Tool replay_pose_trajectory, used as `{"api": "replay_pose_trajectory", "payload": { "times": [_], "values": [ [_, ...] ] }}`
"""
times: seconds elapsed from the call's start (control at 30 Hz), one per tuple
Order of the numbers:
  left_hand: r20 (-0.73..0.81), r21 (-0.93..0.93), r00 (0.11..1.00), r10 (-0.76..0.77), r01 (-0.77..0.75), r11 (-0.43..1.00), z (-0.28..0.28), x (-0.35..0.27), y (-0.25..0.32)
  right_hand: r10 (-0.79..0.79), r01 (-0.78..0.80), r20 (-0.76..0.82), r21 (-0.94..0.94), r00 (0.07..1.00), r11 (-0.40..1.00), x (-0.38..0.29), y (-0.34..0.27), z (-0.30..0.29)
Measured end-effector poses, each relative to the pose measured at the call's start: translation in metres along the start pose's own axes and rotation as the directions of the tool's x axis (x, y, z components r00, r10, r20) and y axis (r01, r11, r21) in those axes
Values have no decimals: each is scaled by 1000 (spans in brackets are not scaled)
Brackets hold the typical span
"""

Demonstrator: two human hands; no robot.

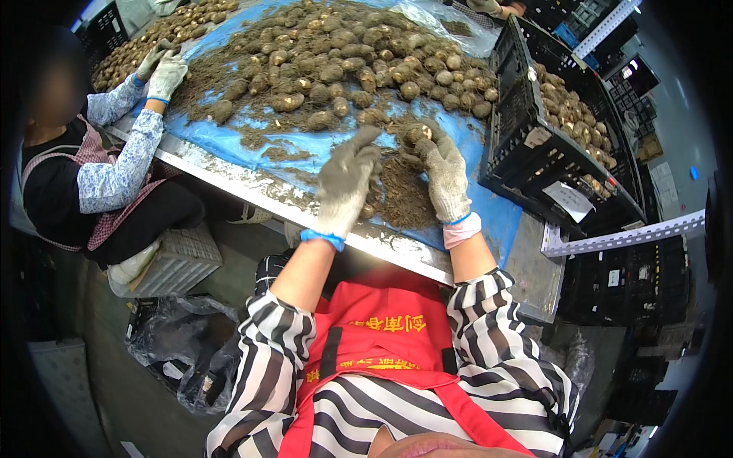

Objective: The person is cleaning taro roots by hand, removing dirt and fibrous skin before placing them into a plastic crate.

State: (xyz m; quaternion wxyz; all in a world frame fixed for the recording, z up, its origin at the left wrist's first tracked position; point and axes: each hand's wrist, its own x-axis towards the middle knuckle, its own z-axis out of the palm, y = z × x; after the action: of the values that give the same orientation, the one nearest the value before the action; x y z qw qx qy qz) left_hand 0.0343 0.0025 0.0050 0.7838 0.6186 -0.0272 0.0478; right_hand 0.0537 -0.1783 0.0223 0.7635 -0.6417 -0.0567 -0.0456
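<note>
My left hand (347, 180), in a soiled knit work glove, is over the table's near side with its fingers apart. I see nothing in its grip, though its palm side is partly hidden. In my right hand (445, 169), gloved too, a brown taro corm (418, 133) is held between thumb and fingers; a pale patch shows on it. Below and between the hands lies a heap of loose brown soil and fibres (404, 194). A small corm (367, 211) rests beside my left palm. Farther back, a large pile of hairy taro corms (338, 57) covers the blue plastic sheet (223, 139).
A black plastic crate (515, 137) of corms stands right of my right hand. At the left sits a co-worker, whose gloved hands (166, 75) are over the sheet. The metal table edge (252, 192) runs before me. A bag-lined crate (189, 349) is on the floor.
</note>
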Motion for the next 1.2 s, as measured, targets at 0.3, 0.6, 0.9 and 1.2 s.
{"api": "replay_pose_trajectory", "payload": {
  "times": [0.3,0.6,0.9,1.2],
  "values": [
    [428,109,903,35,-90,990,19,49,-1,-273,272,42,-312,961,910,-1,34,-20],
    [418,-186,908,-20,108,977,11,43,-15,-69,63,-47,-133,996,989,-11,6,-6],
    [397,128,918,8,-64,990,20,42,-8,-121,86,-116,-270,986,959,-12,14,-11],
    [376,101,926,36,-79,992,17,44,-16,16,-23,-108,-60,994,998,-13,4,-3]
  ]
}}
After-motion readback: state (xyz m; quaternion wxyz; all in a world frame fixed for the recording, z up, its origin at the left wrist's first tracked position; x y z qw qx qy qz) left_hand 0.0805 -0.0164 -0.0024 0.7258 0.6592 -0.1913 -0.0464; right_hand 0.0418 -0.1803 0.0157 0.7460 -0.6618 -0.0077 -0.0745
